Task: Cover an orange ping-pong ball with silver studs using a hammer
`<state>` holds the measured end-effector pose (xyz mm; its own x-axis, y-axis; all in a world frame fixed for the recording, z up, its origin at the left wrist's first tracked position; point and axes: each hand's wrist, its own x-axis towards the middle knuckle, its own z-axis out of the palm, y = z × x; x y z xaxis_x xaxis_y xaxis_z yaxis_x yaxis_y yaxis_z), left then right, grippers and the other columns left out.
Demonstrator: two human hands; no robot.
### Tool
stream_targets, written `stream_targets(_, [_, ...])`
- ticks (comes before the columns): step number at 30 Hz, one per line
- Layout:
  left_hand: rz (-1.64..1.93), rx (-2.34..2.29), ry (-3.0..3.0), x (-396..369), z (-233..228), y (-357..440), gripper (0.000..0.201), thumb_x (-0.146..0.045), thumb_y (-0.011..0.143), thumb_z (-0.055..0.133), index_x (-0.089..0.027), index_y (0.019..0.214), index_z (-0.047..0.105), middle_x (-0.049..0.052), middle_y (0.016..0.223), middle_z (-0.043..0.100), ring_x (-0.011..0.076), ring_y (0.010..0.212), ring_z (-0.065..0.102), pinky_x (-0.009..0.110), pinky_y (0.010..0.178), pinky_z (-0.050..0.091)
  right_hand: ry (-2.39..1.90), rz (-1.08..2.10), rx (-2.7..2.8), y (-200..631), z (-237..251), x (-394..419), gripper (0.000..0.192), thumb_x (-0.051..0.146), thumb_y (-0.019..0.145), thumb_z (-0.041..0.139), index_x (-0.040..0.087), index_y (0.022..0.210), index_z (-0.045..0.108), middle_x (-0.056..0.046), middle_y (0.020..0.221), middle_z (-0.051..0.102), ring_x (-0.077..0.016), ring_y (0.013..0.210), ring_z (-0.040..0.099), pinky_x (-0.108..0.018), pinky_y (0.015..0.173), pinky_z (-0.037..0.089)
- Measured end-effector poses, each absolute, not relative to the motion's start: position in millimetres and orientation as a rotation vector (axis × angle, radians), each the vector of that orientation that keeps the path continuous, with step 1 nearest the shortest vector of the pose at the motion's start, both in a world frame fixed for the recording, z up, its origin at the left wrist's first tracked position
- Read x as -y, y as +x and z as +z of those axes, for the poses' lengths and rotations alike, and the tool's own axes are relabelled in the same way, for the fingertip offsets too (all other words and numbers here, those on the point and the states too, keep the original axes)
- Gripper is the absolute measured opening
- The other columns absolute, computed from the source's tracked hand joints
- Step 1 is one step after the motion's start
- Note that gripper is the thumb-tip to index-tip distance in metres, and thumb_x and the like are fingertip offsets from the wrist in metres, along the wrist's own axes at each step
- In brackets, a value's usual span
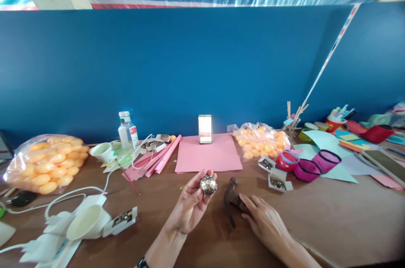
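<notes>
On the brown table [316,226], near its front edge, the left hand [190,205] is raised a little, and its fingertips are closed around a small shiny silver ball [208,185]. The ball sits between the thumb and the other fingers, just in front of the pink paper sheet [207,154]. Just beside it, the right hand [265,221] lies flat on the table with fingers loosely spread; its fingertips touch the handle of a dark hammer [232,196], but they do not close on it. Small open boxes of metal pins [276,180] stand near. Bags of orange balls [47,162] lie well apart at the left.
</notes>
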<state>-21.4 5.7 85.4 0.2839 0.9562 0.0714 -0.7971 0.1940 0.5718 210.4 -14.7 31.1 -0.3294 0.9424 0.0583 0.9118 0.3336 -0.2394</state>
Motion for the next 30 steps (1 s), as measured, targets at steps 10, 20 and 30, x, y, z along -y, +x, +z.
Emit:
stream_targets(10, [1.262, -0.461, 0.068, -5, 95, -9, 0.033, -0.016, 0.082, 0.048, -0.020, 0.114, 0.055, 0.007, 0.100, 0.065, 0.0214, 0.110, 0.052, 0.021, 0.079, 0.051, -1.652, 0.213, 2.380, 208, 25, 14, 0.042, 0.016, 0.077, 0.048, 0.021, 0.119, 0.046, -0.009, 0.095, 0.055, -0.0232, 0.088, 0.051, -0.036, 0.077, 0.045])
stream_targets(20, [1.273, -0.574, 0.007, -6, 89, 6, 0.017, -0.019, 0.079, 0.054, -0.009, 0.091, 0.063, 0.011, 0.094, 0.066, 0.0183, 0.090, 0.062, 0.022, 0.074, 0.052, -1.583, 0.151, 2.357, 210, 22, 14, 0.044, 0.013, 0.075, 0.049, 0.021, 0.118, 0.045, -0.010, 0.101, 0.049, -0.0238, 0.092, 0.049, -0.038, 0.079, 0.046])
stream_targets(30, [1.234, -0.696, -0.004, -1, 89, 10, 0.018, -0.019, 0.077, 0.057, -0.004, 0.084, 0.062, 0.017, 0.090, 0.066, 0.0186, 0.085, 0.064, 0.019, 0.069, 0.053, -1.464, 0.322, 2.135, 204, 59, 8, 0.031, 0.022, 0.082, 0.047, 0.023, 0.112, 0.050, -0.008, 0.100, 0.055, -0.0210, 0.091, 0.053, -0.036, 0.079, 0.047])
